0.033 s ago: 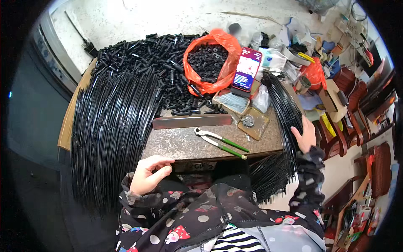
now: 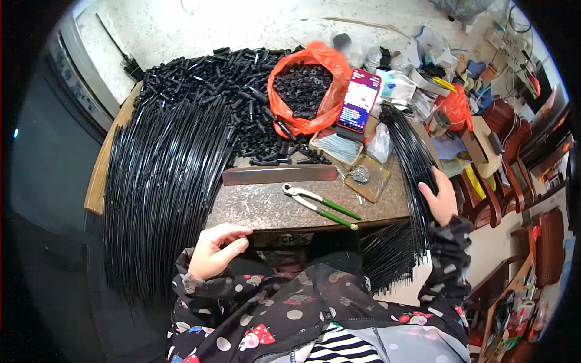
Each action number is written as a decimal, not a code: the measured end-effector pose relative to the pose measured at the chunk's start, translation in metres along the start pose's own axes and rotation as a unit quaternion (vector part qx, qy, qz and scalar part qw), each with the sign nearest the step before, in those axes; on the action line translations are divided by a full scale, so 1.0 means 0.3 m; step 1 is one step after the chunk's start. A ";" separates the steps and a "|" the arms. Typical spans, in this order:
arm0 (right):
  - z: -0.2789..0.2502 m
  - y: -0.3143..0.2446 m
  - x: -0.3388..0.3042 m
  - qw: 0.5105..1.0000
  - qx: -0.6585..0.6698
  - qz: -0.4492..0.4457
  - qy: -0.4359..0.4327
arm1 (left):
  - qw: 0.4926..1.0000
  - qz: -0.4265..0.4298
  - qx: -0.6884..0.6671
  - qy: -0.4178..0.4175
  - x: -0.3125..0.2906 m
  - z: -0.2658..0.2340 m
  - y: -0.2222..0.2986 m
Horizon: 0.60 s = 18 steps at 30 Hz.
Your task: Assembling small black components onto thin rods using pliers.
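My left hand (image 2: 216,251) rests at the table's front edge, loosely curled, a gap between thumb and forefinger and nothing visible in it. On the right side my right hand (image 2: 442,196) lies against a bundle of long thin black strands (image 2: 407,142), its thumb apart from the fingers; some fingertips are hidden. A larger bundle of black strands (image 2: 163,175) hangs over the front edge at the left. Between the hands lie pincers (image 2: 321,206) with green handles, untouched, and a long dark bar (image 2: 278,175) behind them.
Short black tubular pieces (image 2: 200,75) heap up at the back, beside an orange plastic bag (image 2: 279,109) of small black parts. A lit phone (image 2: 359,100) leans upright by a tray of thin pins (image 2: 336,147). Clutter and wooden chairs (image 2: 493,193) stand at the right.
The whole view has shifted very slightly. Both hands and the things on the table keep their places.
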State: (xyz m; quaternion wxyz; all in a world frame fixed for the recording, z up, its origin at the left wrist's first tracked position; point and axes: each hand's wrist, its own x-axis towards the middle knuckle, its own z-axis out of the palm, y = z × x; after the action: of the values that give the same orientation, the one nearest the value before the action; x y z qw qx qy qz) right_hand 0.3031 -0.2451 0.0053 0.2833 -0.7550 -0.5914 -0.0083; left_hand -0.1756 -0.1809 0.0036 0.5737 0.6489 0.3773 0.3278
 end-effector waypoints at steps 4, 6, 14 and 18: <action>0.095 -0.269 0.070 0.979 0.141 -0.001 -0.150 | 1.000 -0.013 -0.002 0.007 0.010 0.019 -0.022; 0.273 -0.194 0.112 0.992 -0.050 -0.062 -0.101 | 0.999 0.021 0.021 -0.032 0.050 0.060 -0.002; 0.470 -0.081 0.196 0.985 -0.018 -0.070 -0.160 | 0.987 0.042 0.152 0.043 -0.065 -0.078 0.022; 0.494 0.022 0.206 0.968 0.093 -0.164 -0.168 | 0.982 0.002 0.137 0.126 -0.117 -0.168 -0.052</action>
State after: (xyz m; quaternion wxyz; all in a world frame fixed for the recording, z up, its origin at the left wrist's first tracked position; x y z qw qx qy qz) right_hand 0.2798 -0.1263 -0.1005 0.2435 -0.6085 -0.7446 0.1268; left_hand -0.2382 -0.1853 -0.0053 0.4264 0.6758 0.4866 0.3530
